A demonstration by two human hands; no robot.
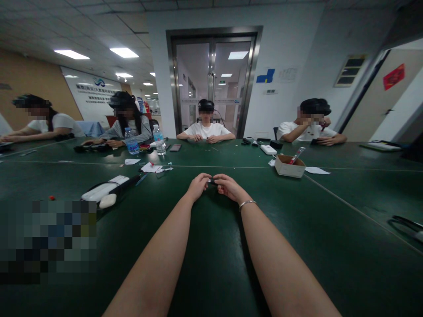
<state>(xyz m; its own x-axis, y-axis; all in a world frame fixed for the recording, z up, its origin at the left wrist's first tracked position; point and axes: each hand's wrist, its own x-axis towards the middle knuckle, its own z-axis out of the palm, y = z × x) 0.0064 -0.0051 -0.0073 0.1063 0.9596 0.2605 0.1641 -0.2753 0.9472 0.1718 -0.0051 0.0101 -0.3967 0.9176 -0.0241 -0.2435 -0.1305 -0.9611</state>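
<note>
Both my arms stretch out over the green table [211,246], and my hands meet near its middle. Between the fingertips is a small black piece with a pale, metal-looking end [212,181]; it is too small to tell its kind. My left hand [198,186] pinches it from the left, at the pale end. From the right, my right hand [229,187] closes its thumb and fingers on the black part. A silver bracelet [247,204] circles my right wrist. The fingers cover much of the piece.
Left of my hands lie a white power bank [105,188] with a black cable and a white rounded item [108,201]. Paper scraps [152,167] and two water bottles [159,140] stand beyond. A cardboard box [290,166] is at right. Several people sit across the table.
</note>
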